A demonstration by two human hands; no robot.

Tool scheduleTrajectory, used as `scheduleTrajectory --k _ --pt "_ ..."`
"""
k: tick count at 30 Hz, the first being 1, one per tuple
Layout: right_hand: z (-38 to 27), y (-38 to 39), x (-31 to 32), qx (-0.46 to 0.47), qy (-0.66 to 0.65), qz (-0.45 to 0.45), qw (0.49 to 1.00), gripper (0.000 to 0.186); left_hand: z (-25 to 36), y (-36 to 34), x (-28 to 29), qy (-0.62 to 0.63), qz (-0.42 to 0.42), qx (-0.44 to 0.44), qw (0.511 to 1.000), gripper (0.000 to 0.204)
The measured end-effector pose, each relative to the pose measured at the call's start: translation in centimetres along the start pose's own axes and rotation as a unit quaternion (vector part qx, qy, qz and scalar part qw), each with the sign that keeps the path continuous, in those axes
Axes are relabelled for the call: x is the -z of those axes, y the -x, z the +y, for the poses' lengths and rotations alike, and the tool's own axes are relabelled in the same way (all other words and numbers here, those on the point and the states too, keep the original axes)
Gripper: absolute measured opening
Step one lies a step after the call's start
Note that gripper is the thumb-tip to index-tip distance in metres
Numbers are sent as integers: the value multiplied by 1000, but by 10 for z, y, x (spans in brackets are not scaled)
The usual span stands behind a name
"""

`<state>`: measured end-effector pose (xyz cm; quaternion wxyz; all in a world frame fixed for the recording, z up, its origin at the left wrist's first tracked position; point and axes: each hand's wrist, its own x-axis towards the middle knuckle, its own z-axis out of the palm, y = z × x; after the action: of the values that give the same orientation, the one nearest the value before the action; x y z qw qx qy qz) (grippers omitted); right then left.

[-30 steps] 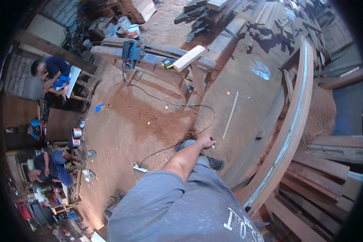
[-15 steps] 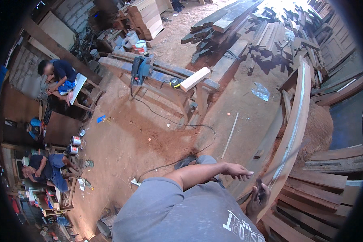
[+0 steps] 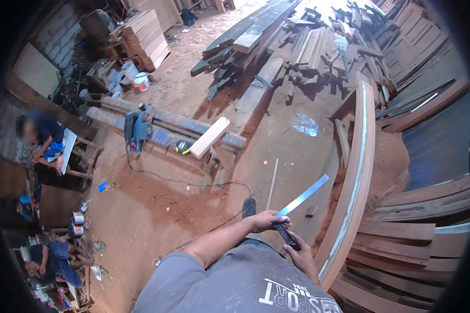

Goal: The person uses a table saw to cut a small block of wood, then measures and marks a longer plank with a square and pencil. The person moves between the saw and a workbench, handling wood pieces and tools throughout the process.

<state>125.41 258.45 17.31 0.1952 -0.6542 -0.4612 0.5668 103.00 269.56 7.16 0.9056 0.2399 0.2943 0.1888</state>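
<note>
My left hand (image 3: 267, 221) is closed on a try square near its corner, where the shiny metal blade (image 3: 304, 195) meets the dark handle (image 3: 285, 234). The blade points away and to the right. At the lower end of the handle, my right hand (image 3: 301, 254) grips with thumb and fingers. Just to the right of that hand runs a long wooden beam (image 3: 344, 208) with a pale strip along its top. Both hands are in front of my grey shirt, apart from the beam as far as I can see.
Ahead stands a wooden workbench (image 3: 164, 143) bearing a corded power tool (image 3: 136, 131), a yellow tape measure (image 3: 183, 147) and a wood block (image 3: 210, 137). A cord crosses the floor. Stacked boards (image 3: 391, 245) lie right; scrap wood (image 3: 318, 47) is piled far off. Two people sit left.
My view has shifted right. The try square now shows in my hands, where it could not be made out before. My right hand has come away from the beam toward my left hand.
</note>
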Motion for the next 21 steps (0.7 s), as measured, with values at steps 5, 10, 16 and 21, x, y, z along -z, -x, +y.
scheduleTrajectory --k 5,10,16,21 --pt "-10 -83 10 15 64 13 998 49 48 -31 61 -166 123 -61 977 40" --pt "-42 -166 32 28 168 -13 985 50 80 20 119 -481 333 -52 809 46" --pt "-123 -278 36 73 200 -67 975 49 -20 86 249 -454 425 113 775 51" --pt "-167 -391 20 114 241 -155 951 43 -90 144 248 -263 588 252 722 51"
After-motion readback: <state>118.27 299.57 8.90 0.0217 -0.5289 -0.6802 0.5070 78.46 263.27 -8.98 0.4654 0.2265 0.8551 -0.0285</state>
